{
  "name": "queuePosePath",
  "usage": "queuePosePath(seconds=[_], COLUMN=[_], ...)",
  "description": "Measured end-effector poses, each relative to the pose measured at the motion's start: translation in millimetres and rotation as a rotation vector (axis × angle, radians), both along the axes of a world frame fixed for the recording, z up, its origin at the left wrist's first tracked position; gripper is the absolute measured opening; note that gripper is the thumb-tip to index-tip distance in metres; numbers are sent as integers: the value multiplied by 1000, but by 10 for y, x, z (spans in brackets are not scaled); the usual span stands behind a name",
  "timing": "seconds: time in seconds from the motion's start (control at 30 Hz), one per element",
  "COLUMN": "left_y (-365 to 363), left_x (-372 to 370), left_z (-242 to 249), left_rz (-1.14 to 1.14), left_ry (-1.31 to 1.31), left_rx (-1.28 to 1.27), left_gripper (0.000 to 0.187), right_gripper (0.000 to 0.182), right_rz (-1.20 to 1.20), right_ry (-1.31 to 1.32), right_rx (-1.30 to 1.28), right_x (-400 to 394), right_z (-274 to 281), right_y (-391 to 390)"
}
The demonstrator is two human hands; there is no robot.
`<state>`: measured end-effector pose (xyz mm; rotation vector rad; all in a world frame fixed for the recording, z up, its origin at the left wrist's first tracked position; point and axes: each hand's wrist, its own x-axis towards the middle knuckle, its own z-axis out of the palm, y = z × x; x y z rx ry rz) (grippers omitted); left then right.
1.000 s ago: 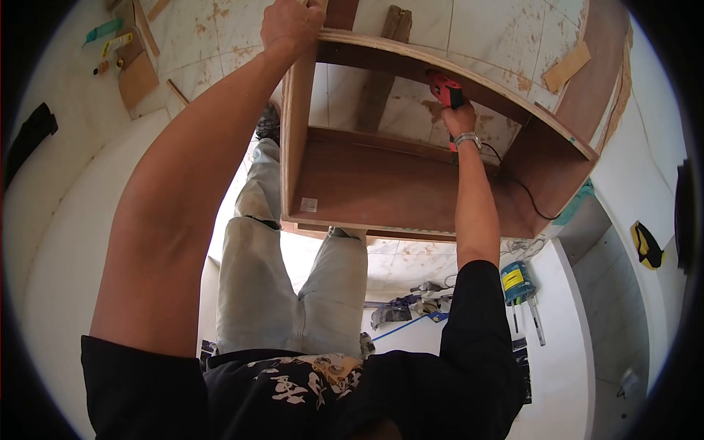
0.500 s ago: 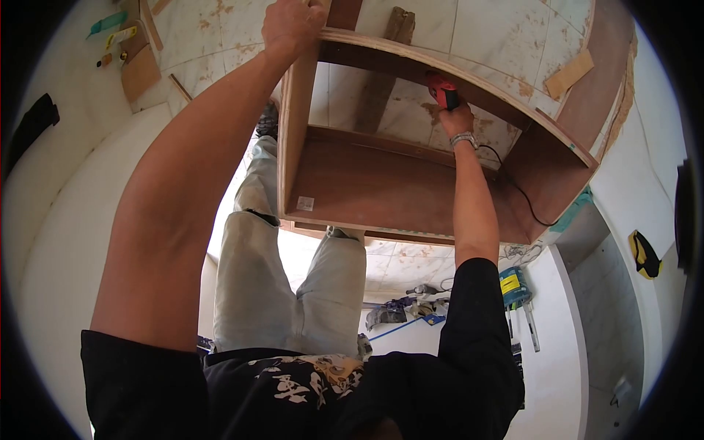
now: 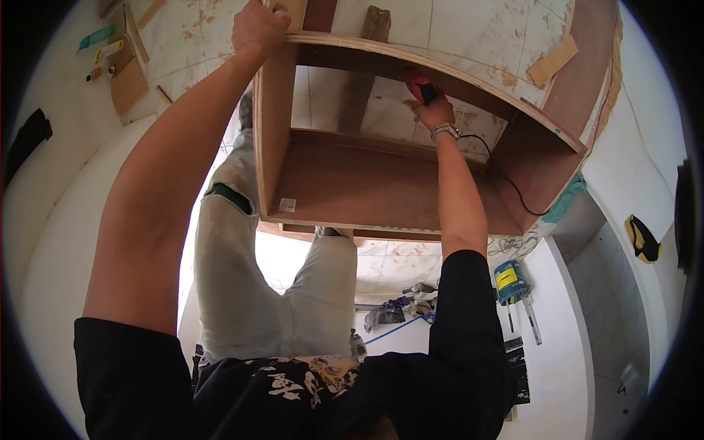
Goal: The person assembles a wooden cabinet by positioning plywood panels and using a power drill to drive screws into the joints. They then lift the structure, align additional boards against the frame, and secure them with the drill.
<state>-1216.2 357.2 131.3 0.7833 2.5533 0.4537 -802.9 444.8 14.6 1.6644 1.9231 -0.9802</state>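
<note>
My left hand point(image 3: 260, 31) is closed at the upper left corner of a brown plywood cabinet frame point(image 3: 275, 132), its fingers curled over the edge. Inside the open frame, my right hand point(image 3: 435, 111) grips a red and black power tool point(image 3: 420, 88) near the underside of the far board point(image 3: 469, 89). The tool's front end is hard to make out. A black cord point(image 3: 506, 174) runs from it along the frame's right side. On the near panel point(image 3: 367, 183) is a small white label point(image 3: 287, 205).
A dark wooden strip point(image 3: 357, 95) lies on the dusty tiled floor point(image 3: 469, 29) beyond the frame. Wood offcuts point(image 3: 128, 86) and a loose board piece point(image 3: 554, 61) lie around. A teal can point(image 3: 511, 281) and several tools point(image 3: 389, 314) sit behind, near my body.
The frame and both hands appear shifted slightly left in view. My left hand stays at the corner, and my right hand still holds the red tool under the far board.
</note>
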Motion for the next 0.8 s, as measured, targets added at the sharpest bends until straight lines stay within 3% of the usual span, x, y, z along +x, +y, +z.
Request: queuePosePath(seconds=[0.17,0.27,0.53,0.77,0.8], left_y=[-58,23,31,2,45], left_x=[-45,55,54,44,101], left_z=[-77,73,157,148,287], left_rz=[-56,44,56,36,61], left_ry=[36,-44,-73,-64,-79], left_rx=[4,-7,-23,-31,18], left_gripper=[49,49,51,55,35], right_gripper=[67,67,68,69,68], right_rz=[-6,-21,24,-147,-155], right_ry=[-8,-17,-21,2,1], right_rx=[-45,-4,-11,12,29], right_x=[-20,-90,-50,-151,-108], right_z=[-24,62,-72,-304,-199], right_y=[47,34,-11,-232,-246])
